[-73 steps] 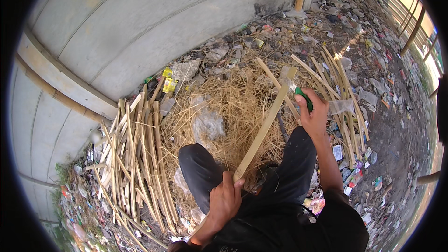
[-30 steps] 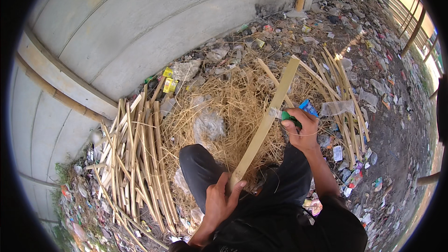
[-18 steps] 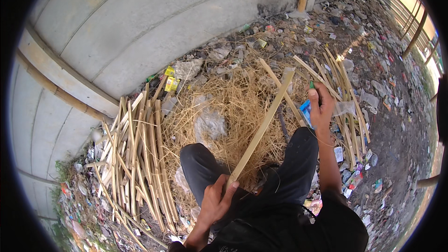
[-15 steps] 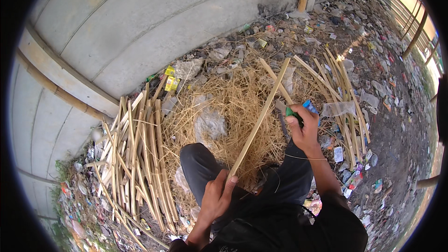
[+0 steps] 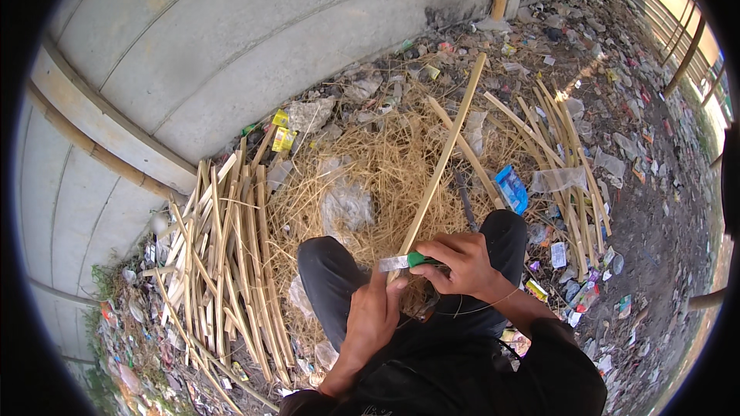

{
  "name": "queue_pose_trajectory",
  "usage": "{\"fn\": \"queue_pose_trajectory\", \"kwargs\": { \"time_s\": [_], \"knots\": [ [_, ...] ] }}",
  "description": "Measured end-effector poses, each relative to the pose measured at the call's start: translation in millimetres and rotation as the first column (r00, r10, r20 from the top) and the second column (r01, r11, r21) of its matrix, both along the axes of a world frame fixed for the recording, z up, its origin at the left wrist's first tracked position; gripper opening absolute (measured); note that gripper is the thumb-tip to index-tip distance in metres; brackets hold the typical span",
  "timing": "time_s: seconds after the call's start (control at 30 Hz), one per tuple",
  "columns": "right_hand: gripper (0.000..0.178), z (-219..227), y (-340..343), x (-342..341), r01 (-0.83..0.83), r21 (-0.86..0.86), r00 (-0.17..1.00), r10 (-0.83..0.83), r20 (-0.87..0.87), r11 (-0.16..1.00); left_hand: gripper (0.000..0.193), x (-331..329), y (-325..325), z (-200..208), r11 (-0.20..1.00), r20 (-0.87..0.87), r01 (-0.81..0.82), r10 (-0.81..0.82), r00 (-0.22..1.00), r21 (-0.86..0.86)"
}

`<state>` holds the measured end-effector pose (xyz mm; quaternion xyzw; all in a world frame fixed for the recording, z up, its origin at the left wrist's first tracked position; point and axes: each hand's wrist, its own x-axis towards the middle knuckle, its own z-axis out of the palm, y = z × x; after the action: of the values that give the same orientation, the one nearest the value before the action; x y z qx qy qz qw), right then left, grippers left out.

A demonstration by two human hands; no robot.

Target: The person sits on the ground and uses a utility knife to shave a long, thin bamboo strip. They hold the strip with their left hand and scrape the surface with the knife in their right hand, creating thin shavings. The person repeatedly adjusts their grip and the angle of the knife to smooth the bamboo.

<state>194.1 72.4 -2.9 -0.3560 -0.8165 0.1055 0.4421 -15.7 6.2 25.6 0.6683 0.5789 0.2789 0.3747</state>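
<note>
My left hand (image 5: 373, 313) is closed on the near end of a long bamboo strip (image 5: 445, 159), which slants up and away to the right. In my right hand (image 5: 460, 264) is a knife (image 5: 396, 263) with a green handle and a short flat blade. The blade lies across the strip near its held end, just beyond my left fingers. Both hands are close together between my bent knees. Below the strip, a heap of straw-like shavings (image 5: 401, 177) covers the ground. A second bamboo strip (image 5: 469, 156) lies on the heap beside the held one.
A pile of bamboo strips (image 5: 223, 270) lies at my left, and another group of strips (image 5: 569, 162) at my right. A blue wrapper (image 5: 512, 189) rests beyond my right knee. Litter is scattered over the soil. A grey panel wall (image 5: 254, 38) runs along the far left side.
My right hand has come down and left with the knife, from beside the strip's middle to its near end. The strip's far end has shifted up and away.
</note>
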Motion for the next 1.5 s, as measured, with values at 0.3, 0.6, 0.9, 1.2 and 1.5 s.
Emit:
{"fn": "queue_pose_trajectory", "kwargs": {
  "time_s": [0.3, 0.6, 0.9, 1.2, 1.5],
  "knots": [
    [0.035, 1, 3, 6, -0.023, 0.061, 1.000, 0.021, 0.019, 0.998, 0.034, -1, -4, 3, 1.000, -0.001, 0.028, -0.028, 1.000, 0.000],
    [0.030, -2, 10, 10, 0.060, 0.128, 0.998, -0.060, -0.005, 0.990, 0.032, -9, -8, 4, 0.998, -0.045, 0.016, -0.019, 0.999, -0.059],
    [0.028, 10, 69, 95, 0.468, -0.070, 0.856, -0.472, -0.213, 0.881, 0.037, -20, -42, -27, 0.979, 0.020, 0.089, -0.087, 0.996, -0.183],
    [0.031, -19, -3, 5, 0.047, -0.050, 0.998, -0.049, -0.042, 0.998, 0.047, -18, 1, -12, 0.971, 0.249, 0.082, -0.024, 0.968, -0.224],
    [0.032, -9, -7, -2, 0.029, -0.026, 1.000, -0.029, 0.010, 0.999, 0.038, -3, 5, -14, 0.995, 0.165, 0.035, -0.019, 0.986, -0.098]
  ]
}}
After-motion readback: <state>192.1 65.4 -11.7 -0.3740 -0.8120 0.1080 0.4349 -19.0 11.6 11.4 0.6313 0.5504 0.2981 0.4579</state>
